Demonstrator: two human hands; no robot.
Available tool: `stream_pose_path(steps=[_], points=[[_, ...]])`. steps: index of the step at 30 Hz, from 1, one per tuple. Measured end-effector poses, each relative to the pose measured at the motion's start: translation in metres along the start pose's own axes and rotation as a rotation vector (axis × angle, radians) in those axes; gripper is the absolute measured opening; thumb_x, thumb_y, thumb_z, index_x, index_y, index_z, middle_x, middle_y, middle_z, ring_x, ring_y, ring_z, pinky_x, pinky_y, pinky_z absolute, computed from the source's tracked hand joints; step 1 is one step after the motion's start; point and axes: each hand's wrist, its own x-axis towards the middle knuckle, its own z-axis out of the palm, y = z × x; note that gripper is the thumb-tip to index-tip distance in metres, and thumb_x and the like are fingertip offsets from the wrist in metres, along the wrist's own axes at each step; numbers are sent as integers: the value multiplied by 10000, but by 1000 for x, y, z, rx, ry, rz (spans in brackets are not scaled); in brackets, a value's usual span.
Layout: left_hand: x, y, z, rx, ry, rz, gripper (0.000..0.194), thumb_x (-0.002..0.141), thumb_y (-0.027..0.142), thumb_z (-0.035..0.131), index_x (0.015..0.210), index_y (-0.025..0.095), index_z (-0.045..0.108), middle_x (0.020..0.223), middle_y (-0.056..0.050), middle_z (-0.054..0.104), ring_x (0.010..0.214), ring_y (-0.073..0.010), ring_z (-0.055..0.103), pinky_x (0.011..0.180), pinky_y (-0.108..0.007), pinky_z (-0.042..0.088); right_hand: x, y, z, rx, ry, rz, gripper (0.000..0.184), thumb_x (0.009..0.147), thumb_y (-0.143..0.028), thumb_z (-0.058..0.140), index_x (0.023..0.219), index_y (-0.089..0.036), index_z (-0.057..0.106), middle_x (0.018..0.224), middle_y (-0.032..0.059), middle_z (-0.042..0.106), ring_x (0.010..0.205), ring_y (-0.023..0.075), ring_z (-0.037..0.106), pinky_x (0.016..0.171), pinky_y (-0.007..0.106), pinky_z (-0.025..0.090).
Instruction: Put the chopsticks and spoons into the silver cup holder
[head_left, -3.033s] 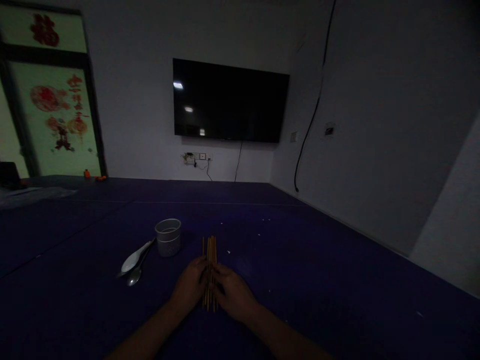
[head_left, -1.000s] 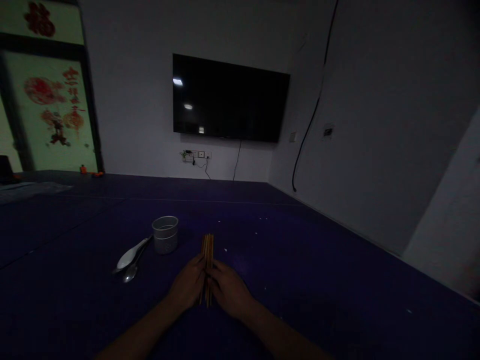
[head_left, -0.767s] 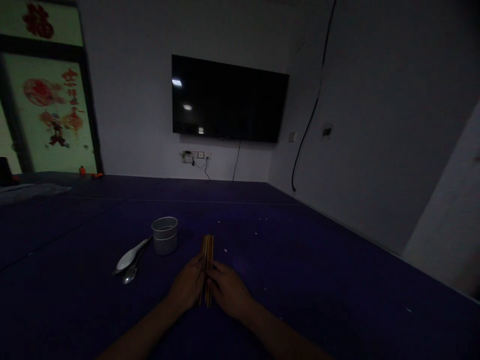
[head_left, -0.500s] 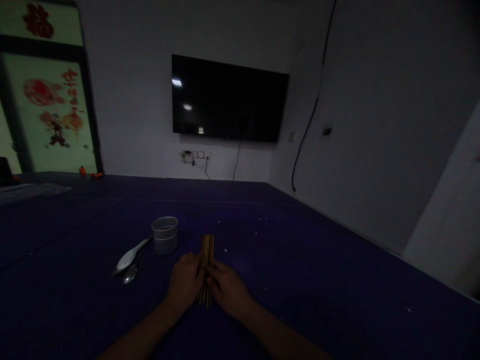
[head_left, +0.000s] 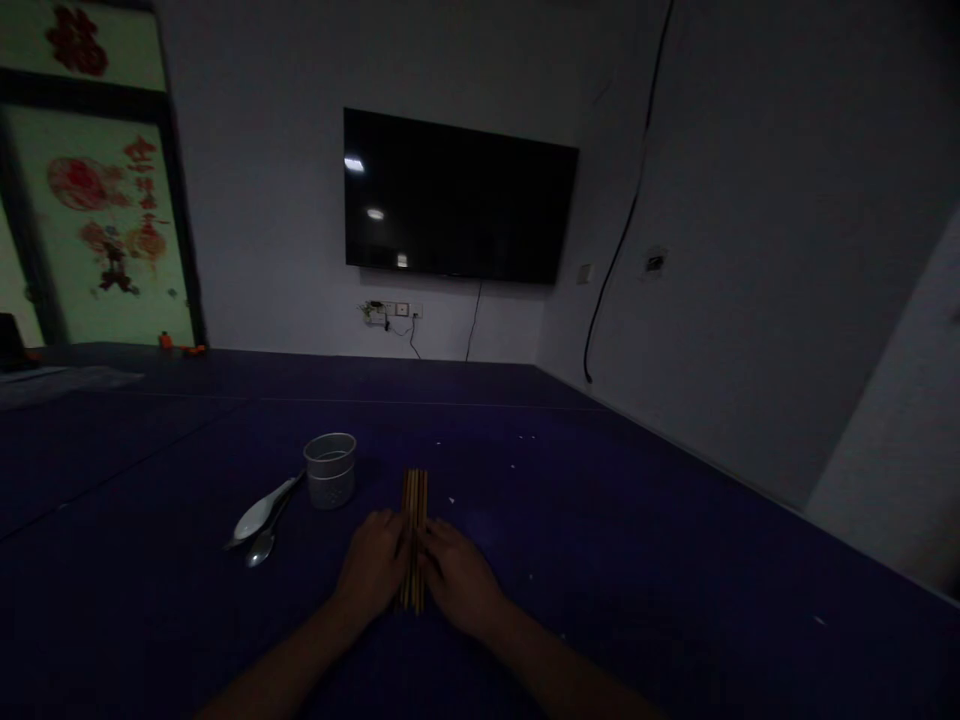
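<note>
Several wooden chopsticks (head_left: 415, 492) lie side by side in a bundle on the dark blue tabletop, pointing away from me. My left hand (head_left: 375, 560) is closed against the bundle's left side, and my right hand (head_left: 459, 578) is closed against its right side. The fingers of both hands meet near the middle of the chopsticks and cover part of them. Left of the bundle stands a grey metal cup (head_left: 331, 472) with small holes low in its wall. A white spoon (head_left: 259, 515) and a metal spoon (head_left: 262, 546) rest beside the cup.
Small white scraps (head_left: 451, 499) are scattered over the blue tabletop (head_left: 637, 520). Clear plastic sheeting (head_left: 67, 385) lies at the far left, with small orange objects (head_left: 193, 350) beyond it. A black cable (head_left: 622, 235) hangs down the right wall, and a television (head_left: 461, 195) hangs at the back.
My fingers have shifted slightly along the sides of the chopsticks. The chopsticks lie a little straighter and more even; the cup and spoons have stayed in place.
</note>
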Motion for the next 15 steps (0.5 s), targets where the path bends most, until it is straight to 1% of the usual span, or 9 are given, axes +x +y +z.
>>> stream_pose_path(steps=[6,8,11,15], points=[[0,-1,0,18,26,16,290,880,222,336,943,166,613,967,-87,599,922,-212,525,811,-340,389,0,0,-2,-11,-16,-53,395,875,-164,367,1242,-153,514,1303,90,504,1220,208,431,1070,394,281],[-1,-1,1,13,33,9,295,881,231,335,952,167,614,977,-86,595,931,-214,522,810,-342,394,0,0,-2,-18,-9,-57,394,879,-164,366,1245,-147,511,1304,98,502,1220,206,430,1071,392,279],[-2,-1,1,-4,42,-4,295,874,252,356,1013,175,605,1048,-87,585,989,-223,511,826,-352,399,0,1,-1,-6,6,-67,381,879,-156,375,1230,-165,525,1282,90,522,1204,203,447,1068,395,284],[-2,-1,1,-48,52,15,308,859,254,387,1084,188,587,1163,-81,563,1102,-217,473,910,-360,381,1,1,1,12,24,-73,385,875,-148,388,1239,-169,512,1270,88,531,1185,196,465,1067,397,287]])
